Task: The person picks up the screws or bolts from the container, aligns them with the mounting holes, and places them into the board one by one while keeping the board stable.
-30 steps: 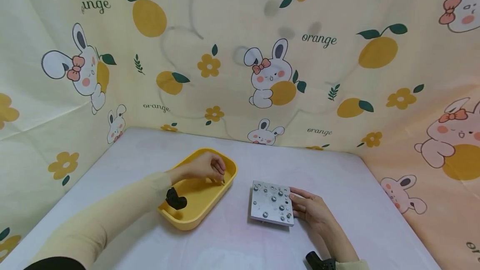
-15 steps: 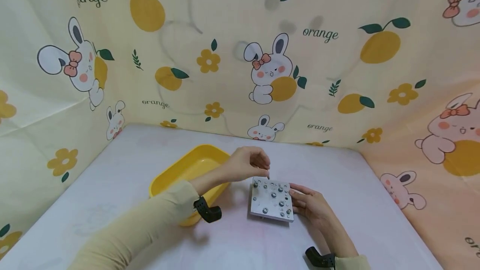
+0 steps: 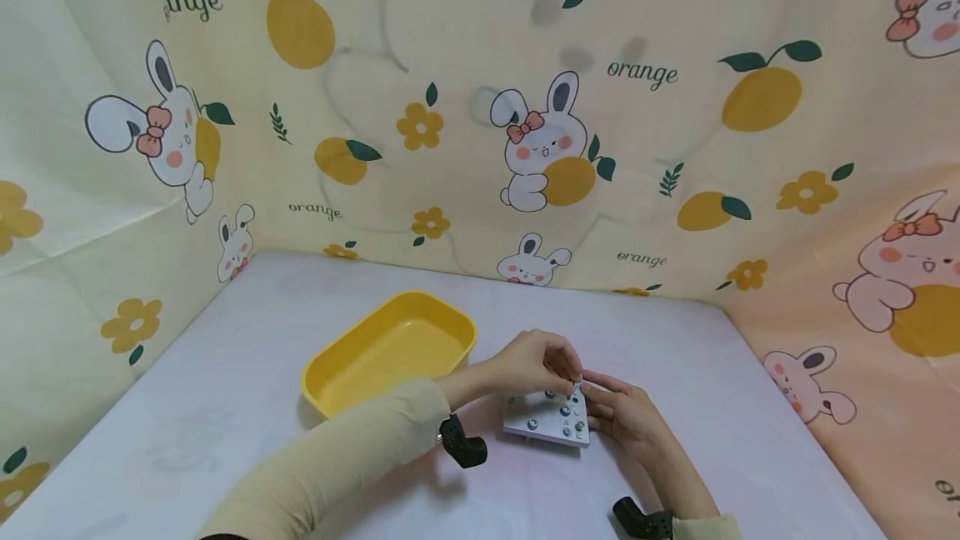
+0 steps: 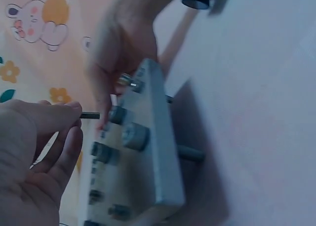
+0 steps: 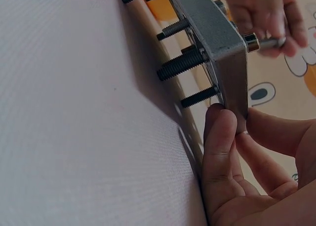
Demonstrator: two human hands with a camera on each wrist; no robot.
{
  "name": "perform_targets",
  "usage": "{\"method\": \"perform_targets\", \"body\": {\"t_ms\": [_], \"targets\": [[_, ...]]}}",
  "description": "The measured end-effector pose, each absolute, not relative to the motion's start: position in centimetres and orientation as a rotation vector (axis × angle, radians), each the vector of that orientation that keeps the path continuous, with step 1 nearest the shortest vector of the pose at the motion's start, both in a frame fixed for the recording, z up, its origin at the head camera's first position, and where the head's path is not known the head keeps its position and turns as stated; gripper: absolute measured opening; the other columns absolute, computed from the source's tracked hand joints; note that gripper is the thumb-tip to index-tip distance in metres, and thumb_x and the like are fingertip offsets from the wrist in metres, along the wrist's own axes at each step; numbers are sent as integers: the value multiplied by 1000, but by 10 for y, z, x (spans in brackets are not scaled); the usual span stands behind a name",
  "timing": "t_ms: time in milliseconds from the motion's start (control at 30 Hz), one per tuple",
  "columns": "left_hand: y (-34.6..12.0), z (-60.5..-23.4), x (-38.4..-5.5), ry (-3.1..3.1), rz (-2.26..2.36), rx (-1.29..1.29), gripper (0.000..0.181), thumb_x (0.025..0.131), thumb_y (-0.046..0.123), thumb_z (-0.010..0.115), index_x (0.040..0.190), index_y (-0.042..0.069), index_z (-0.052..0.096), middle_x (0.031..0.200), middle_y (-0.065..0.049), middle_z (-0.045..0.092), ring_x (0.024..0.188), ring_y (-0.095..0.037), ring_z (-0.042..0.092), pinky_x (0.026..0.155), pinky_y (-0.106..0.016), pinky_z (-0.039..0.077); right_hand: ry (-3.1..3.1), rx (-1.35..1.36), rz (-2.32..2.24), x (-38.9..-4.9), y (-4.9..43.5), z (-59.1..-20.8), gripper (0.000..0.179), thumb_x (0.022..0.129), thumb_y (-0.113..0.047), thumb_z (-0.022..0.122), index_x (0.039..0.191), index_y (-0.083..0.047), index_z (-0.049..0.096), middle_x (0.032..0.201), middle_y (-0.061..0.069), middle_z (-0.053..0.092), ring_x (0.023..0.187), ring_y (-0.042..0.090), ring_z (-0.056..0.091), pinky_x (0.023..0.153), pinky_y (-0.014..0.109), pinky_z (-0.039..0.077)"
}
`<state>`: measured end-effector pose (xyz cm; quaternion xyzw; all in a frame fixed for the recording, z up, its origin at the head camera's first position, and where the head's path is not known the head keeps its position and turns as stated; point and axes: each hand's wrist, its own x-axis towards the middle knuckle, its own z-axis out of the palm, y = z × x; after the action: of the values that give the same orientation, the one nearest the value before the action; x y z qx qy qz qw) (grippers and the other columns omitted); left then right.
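A square silver metal plate (image 3: 521, 413) has several socket-head bolts standing in its holes. My right hand (image 3: 626, 423) grips the plate's right edge between thumb and fingers. In the right wrist view, threaded bolt ends (image 5: 183, 65) stick out of the plate's underside, holding it above the table. My left hand (image 3: 532, 363) is over the plate's far right part, hiding some of its top. Between its thumb and fingertips it pinches a small screw (image 4: 90, 115), threaded end toward the plate and apart from it in the left wrist view.
A yellow tray (image 3: 313, 373) stands left of the plate, partly behind the left forearm; no parts show in its visible inside. White cloth covers the table (image 3: 187, 407). A printed curtain (image 3: 450, 190) closes off the back and sides.
My left hand has left the tray and moved right to above the plate, carrying the small screw. My right hand stays at the plate's edge.
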<state>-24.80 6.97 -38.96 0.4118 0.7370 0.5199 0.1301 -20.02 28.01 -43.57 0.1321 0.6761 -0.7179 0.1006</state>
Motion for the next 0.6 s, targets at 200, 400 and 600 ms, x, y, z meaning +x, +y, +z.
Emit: {"method": "perform_targets", "body": {"t_ms": [200,400,600], "targets": [[79,-404,-252,2184,1481,1221,20,83,-6,75,98,4,67,88,1,69,80,-3,63,76,-18,52,2003,385,-2128,-200,280,-437,47,94,-10,66,138,1,53,102,13,71,83,19,68,68,31,56],[84,-406,-252,2246,1489,1200,18,83,-6,75,96,4,68,88,2,69,81,-2,63,75,-16,52,1995,391,-2136,-201,280,-437,46,93,-10,68,136,1,55,101,13,72,81,19,68,67,30,56],[86,-406,-251,2219,1487,1243,18,84,-8,74,96,2,67,89,0,70,84,-5,66,75,-16,52,1993,409,-2138,-200,280,-436,46,93,-9,67,136,1,55,100,13,72,79,19,67,66,29,55]]}}
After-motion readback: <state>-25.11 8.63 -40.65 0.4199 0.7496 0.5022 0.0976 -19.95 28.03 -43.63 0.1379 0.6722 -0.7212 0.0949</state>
